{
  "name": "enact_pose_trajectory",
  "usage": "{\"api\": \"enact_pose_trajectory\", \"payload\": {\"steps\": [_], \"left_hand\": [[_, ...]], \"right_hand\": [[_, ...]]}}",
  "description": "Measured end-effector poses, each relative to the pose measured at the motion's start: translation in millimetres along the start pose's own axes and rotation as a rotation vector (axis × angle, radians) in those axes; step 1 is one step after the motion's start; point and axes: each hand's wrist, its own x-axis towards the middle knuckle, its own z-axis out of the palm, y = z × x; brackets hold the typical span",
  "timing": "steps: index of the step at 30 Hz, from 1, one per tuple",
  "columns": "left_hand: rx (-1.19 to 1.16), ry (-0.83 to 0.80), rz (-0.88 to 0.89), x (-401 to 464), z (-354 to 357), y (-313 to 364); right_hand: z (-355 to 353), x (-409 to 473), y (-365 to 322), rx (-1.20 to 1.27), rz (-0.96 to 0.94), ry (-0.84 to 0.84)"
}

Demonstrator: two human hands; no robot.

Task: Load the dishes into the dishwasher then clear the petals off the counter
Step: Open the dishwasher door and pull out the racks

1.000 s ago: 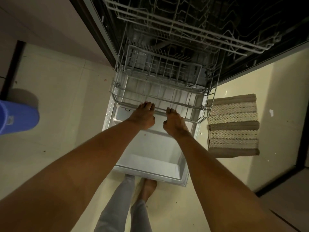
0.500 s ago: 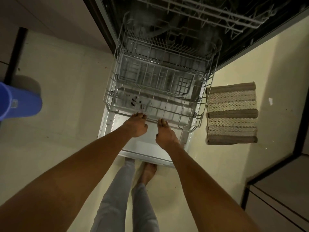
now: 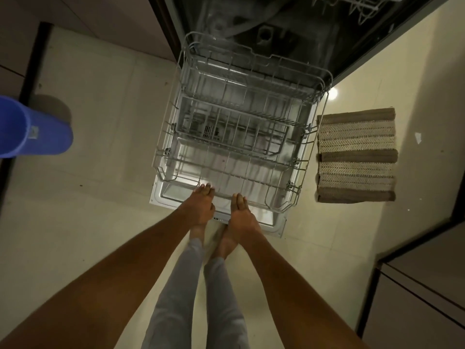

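Note:
The dishwasher stands open, its door [image 3: 278, 226] folded down flat over the floor. The empty wire lower rack [image 3: 305, 147] is drawn out over the door. My left hand [image 3: 201, 207] grips the rack's front rim left of its middle, fingers curled over the wire. My right hand [image 3: 242, 217] holds the same rim just to the right. A corner of the upper rack [image 3: 362, 6] shows at the top edge. No dishes, petals or counter are in view.
A blue bin [image 3: 32, 129] stands on the tiled floor at far left. A striped woven mat [image 3: 356, 157] lies right of the door. A cabinet front [image 3: 415, 285] fills the lower right. My legs and bare feet are right at the door's front edge.
The lower rack has slid out of the dishwasher toward me, from half inside to fully over the door, with both hands on its front rim throughout.

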Motion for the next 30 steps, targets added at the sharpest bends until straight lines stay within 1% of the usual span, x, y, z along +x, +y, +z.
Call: {"api": "enact_pose_trajectory", "payload": {"steps": [8,16,21,26,30], "left_hand": [[-0.087,-0.047,-0.014,10.8,1.3,-6.2],[-0.002,-0.031,-0.037,2.9,6.2,3.9],[0.102,-0.027,-0.027,-6.6,3.3,8.0],[0.129,0.025,0.006,-21.0,-12.9,18.4],[0.128,0.089,0.053,-31.0,-50.1,37.7]], "right_hand": [[-8.9,10.0,-7.4,0.048,0.058,0.028],[-15.2,8.4,-8.9,0.018,0.052,-0.007],[-22.4,-0.3,-2.4,0.003,-0.001,-0.022],[-52.0,-16.9,0.5,-0.034,-0.01,0.071],[-92.1,-30.4,-1.8,-0.064,0.012,0.127]]}}
